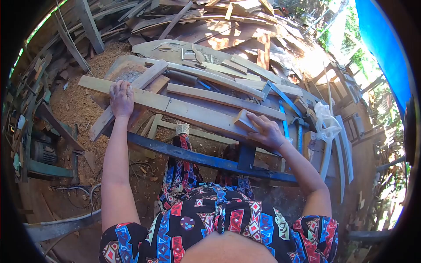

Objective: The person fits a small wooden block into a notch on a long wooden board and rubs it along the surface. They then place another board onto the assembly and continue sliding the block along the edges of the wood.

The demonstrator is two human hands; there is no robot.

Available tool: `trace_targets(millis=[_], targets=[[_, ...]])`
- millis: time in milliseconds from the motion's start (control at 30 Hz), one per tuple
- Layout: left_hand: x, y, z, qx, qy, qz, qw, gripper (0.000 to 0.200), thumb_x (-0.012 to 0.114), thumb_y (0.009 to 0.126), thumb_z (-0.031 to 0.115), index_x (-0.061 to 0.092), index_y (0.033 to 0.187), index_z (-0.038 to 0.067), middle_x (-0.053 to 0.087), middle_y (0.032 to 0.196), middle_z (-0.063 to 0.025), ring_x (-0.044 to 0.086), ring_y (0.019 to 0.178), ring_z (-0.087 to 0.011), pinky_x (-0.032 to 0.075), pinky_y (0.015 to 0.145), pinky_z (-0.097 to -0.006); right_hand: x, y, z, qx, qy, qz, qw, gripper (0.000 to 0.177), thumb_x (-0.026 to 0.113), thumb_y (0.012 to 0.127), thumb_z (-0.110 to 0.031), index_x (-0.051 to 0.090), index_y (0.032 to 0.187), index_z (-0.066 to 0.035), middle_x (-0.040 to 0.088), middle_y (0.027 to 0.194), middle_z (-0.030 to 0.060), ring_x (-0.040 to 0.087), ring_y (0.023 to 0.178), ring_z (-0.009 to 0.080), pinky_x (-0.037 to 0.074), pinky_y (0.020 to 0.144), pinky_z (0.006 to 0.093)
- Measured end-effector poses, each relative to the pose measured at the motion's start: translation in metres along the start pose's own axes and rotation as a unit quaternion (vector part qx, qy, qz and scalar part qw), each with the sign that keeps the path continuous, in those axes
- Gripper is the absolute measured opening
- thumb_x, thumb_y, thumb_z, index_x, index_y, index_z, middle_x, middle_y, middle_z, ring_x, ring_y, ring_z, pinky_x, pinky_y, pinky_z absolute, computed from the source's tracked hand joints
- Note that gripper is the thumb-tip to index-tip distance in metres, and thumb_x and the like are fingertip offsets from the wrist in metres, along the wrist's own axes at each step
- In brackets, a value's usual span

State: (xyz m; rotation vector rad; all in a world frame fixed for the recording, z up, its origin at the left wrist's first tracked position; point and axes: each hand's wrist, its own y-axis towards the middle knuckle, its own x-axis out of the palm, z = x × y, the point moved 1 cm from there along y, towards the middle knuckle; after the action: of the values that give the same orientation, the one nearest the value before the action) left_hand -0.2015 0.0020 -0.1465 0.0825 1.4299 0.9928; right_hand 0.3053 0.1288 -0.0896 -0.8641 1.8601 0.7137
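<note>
Two bare hands are working over a long board, one grasping it and the other holding a small block on it.
The left hand (121, 94) is gripping the long board (193, 113) near its left end, fingers curling over the top. The right hand (268, 132) is clasping the small wooden block (244, 121) near the board's other end — the fingers seem to be wrapping its far side, though the thumb is hard to make out. The long board is lying slantwise over a crosspiece (103, 122) — its left end jutting past. Beyond it, two narrower strips (228, 101) are resting over the tabletop, near a blue metal bar (285, 97), while a white plastic bag (326, 122) is hanging at the right.
</note>
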Motion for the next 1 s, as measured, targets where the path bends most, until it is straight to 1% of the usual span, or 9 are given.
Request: trace_targets(millis=[100,300,433,533,600,733,800,933,1000], targets=[[0.006,0.000,0.000,-0.002,0.008,0.001,1.000,0.022,0.052,0.090,0.029,0.057,0.111,0.021,0.048,0.130,-0.0009,0.035,0.129,-0.0296,0.040,0.099,-0.0509,0.016,0.031,-0.016,-0.044,-0.003,0.017,0.999,0.061,0.068,0.080,-0.033,0.048,0.135,-0.017,0.059,0.107,0.0172,0.062,0.092,0.0368,0.051,0.078,0.0446],[0.004,0.000,-0.002,0.003,0.009,0.006,1.000,0.022,0.052,0.091,0.028,0.057,0.110,0.020,0.048,0.130,-0.0016,0.034,0.130,-0.0313,0.039,0.101,-0.0499,0.078,0.165,-0.136,-0.169,0.032,0.030,0.985,0.053,0.064,0.082,-0.036,0.050,0.131,-0.018,0.061,0.093,0.0211,0.064,0.084,0.0380,0.051,0.076,0.0453],[0.001,0.002,-0.003,0.017,-0.002,0.002,1.000,0.021,0.051,0.091,0.029,0.058,0.108,0.020,0.049,0.129,-0.0023,0.035,0.129,-0.0319,0.038,0.102,-0.0473,0.086,0.196,-0.166,-0.174,0.038,0.028,0.984,0.053,0.063,0.082,-0.035,0.051,0.131,-0.020,0.061,0.094,0.0203,0.064,0.085,0.0370,0.051,0.075,0.0449],[0.001,0.000,-0.001,0.011,-0.009,-0.003,1.000,0.021,0.051,0.091,0.029,0.058,0.108,0.020,0.049,0.129,-0.0021,0.036,0.128,-0.0322,0.038,0.102,-0.0478,0.090,0.189,-0.154,-0.186,0.034,0.035,0.981,0.053,0.062,0.083,-0.036,0.051,0.133,-0.021,0.061,0.096,0.0194,0.064,0.087,0.0361,0.050,0.076,0.0446],[0.002,0.000,-0.003,0.019,-0.004,0.006,1.000,0.020,0.051,0.091,0.030,0.058,0.108,0.020,0.049,0.129,-0.0022,0.036,0.128,-0.0321,0.038,0.102,-0.0480,0.089,0.172,-0.139,-0.159,0.029,0.078,0.984,0.054,0.062,0.084,-0.037,0.049,0.134,-0.021,0.061,0.096,0.0183,0.064,0.086,0.0350,0.050,0.075,0.0451],[0.006,0.000,-0.007,0.021,-0.011,-0.002,1.000,0.020,0.051,0.092,0.030,0.057,0.107,0.020,0.049,0.129,-0.0022,0.036,0.127,-0.0317,0.039,0.101,-0.0479,0.055,0.095,-0.087,-0.112,0.008,0.060,0.992,0.053,0.063,0.085,-0.039,0.050,0.133,-0.020,0.060,0.097,0.0163,0.063,0.087,0.0355,0.051,0.073,0.0449],[0.005,0.000,-0.006,0.020,-0.010,0.001,1.000,0.020,0.050,0.092,0.031,0.057,0.108,0.020,0.049,0.129,-0.0022,0.036,0.127,-0.0316,0.039,0.101,-0.0485,0.033,0.051,-0.056,-0.071,-0.002,0.022,0.997,0.061,0.071,0.079,-0.033,0.049,0.135,-0.018,0.060,0.117,0.0129,0.063,0.099,0.0337,0.053,0.080,0.0408],[0.003,0.000,-0.002,0.015,-0.011,0.005,1.000,0.020,0.050,0.092,0.030,0.057,0.108,0.020,0.048,0.129,-0.0020,0.036,0.128,-0.0315,0.039,0.100,-0.0492,0.005,-0.019,-0.003,0.012,-0.005,0.049,0.999,0.062,0.073,0.078,-0.031,0.050,0.135,-0.019,0.057,0.125,0.0132,0.061,0.105,0.0347,0.052,0.084,0.0413],[0.001,0.000,0.000,0.002,-0.007,-0.006,1.000,0.020,0.050,0.092,0.030,0.057,0.108,0.020,0.048,0.130,-0.0023,0.035,0.129,-0.0314,0.039,0.100,-0.0502,0.001,-0.025,0.000,0.040,0.002,0.052,0.998,0.062,0.073,0.078,-0.031,0.050,0.135,-0.020,0.056,0.127,0.0135,0.060,0.107,0.0350,0.051,0.086,0.0416]])
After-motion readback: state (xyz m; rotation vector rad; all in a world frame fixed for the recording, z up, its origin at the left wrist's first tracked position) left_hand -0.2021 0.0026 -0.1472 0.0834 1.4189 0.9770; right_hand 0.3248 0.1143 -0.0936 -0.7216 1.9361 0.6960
